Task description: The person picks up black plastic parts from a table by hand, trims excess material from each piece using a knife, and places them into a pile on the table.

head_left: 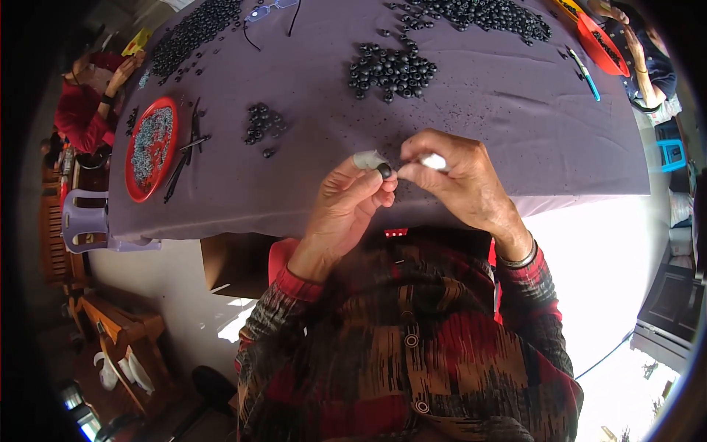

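Note:
Between the thumb and fingers of my left hand (346, 199) is a small round black bead (384, 170). A pale wrap (368, 160) covers one of that hand's fingertips. My right hand (464, 180) is closed in a pinch just right of the bead, its fingertips slightly blurred. Whatever they may hold is too small to make out. A bright white wrap (434, 161) shows on one of its fingers. Beyond my hands lies a pile of similar black beads (390, 72), some with visible holes. To the left is a smaller cluster (264, 123).
A purple cloth (317, 88) covers the table. On the left, a red tray (174, 140) holds small grey pieces beside dark slim tools (180, 166). Larger bead piles (195, 37), glasses (271, 10), a blue-handled tool (587, 77) and a red bowl (600, 44) lie farther off. People sit at both sides.

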The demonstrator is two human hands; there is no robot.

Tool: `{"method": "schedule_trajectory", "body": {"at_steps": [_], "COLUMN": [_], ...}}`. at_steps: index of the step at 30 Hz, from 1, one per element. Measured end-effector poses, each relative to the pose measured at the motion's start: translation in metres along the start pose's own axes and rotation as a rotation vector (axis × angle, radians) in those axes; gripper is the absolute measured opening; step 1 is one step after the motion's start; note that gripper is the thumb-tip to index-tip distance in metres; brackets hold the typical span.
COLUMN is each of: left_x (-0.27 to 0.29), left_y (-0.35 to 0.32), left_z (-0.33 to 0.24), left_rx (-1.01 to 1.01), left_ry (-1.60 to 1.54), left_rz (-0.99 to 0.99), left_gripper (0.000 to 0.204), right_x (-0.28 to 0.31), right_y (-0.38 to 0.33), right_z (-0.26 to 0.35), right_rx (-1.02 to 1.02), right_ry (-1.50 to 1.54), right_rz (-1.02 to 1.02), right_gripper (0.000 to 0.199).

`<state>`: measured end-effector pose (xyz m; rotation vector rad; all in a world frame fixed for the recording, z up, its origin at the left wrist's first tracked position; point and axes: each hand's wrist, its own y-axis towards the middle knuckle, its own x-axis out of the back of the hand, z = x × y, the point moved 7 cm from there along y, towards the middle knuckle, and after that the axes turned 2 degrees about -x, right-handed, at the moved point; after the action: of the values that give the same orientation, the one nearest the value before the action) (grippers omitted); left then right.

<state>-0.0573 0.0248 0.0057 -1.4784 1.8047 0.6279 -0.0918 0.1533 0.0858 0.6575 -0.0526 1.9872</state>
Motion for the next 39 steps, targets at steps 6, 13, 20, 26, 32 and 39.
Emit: {"method": "schedule_trajectory", "body": {"at_steps": [6, 13, 20, 26, 32, 39], "left_x": [-0.004, -0.004, -0.002, 0.004, 0.009, 0.008], "left_y": [0.000, -0.001, -0.002, 0.001, -0.001, -0.001], "left_z": [-0.001, 0.000, 0.001, 0.000, 0.003, 0.008], "left_rx": [0.004, -0.007, -0.018, -0.073, -0.075, -0.052], "left_ry": [0.061, 0.014, 0.031, 0.012, 0.007, -0.020], "left_rz": [0.049, 0.035, -0.007, 0.007, -0.015, 0.006], "left_gripper": [0.016, 0.016, 0.017, 0.017, 0.017, 0.017], "right_x": [0.006, 0.002, -0.007, -0.014, -0.016, -0.018], "right_y": [-0.005, -0.009, -0.010, -0.011, -0.013, -0.014], "right_z": [-0.026, 0.007, 0.018, 0.010, 0.001, 0.001], "right_rx": [-0.300, 0.012, 0.154, 0.214, 0.102, 0.135], "right_ry": [-0.022, -0.223, -0.443, -0.377, -0.236, -0.145], "right_rz": [0.057, 0.107, 0.006, 0.023, 0.039, 0.029], "right_gripper": [0.022, 0.012, 0.013, 0.010, 0.012, 0.016]}}
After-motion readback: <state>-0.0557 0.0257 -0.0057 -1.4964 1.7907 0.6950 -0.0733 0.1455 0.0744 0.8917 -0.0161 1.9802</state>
